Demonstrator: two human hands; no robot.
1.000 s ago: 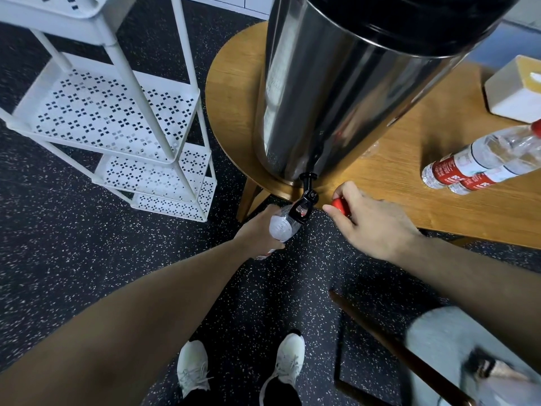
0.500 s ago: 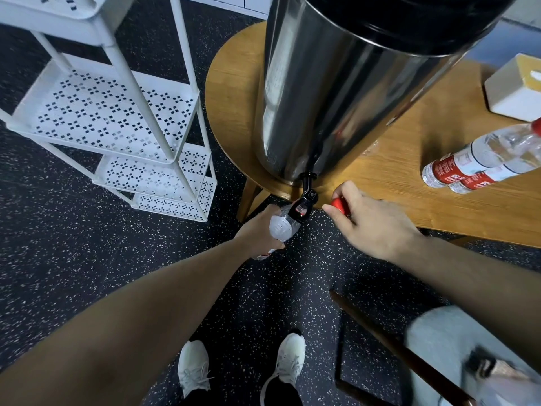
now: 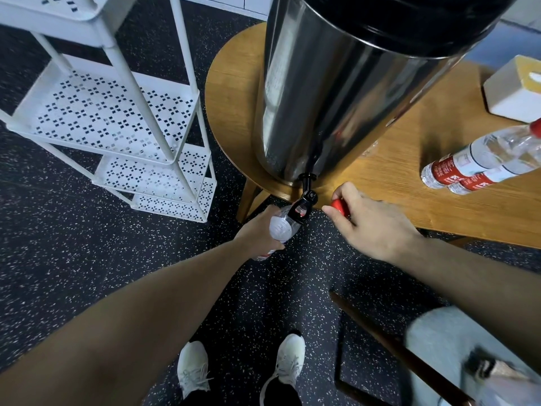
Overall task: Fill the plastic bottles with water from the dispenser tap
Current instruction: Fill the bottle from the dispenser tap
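- A bottle [image 3: 281, 228] was gripped by the left hand [image 3: 257, 230] under the tap [image 3: 304, 205].
- A red cap [image 3: 339, 206] was pinched in the right hand [image 3: 371, 227], beside the tap at the bench [image 3: 409, 197] edge.

Red cap [image 3: 339, 207]; white perforated rack [image 3: 117, 118]; black speckled floor [image 3: 73, 273]

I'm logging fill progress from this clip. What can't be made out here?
- Water level in the held bottle: head view, left hand and tap cover it.
- Whether water flows: too small, tap hides the bottle's mouth.
- Red cap: mostly hidden in the right hand.
- Dispenser top: cut off by the frame edge.
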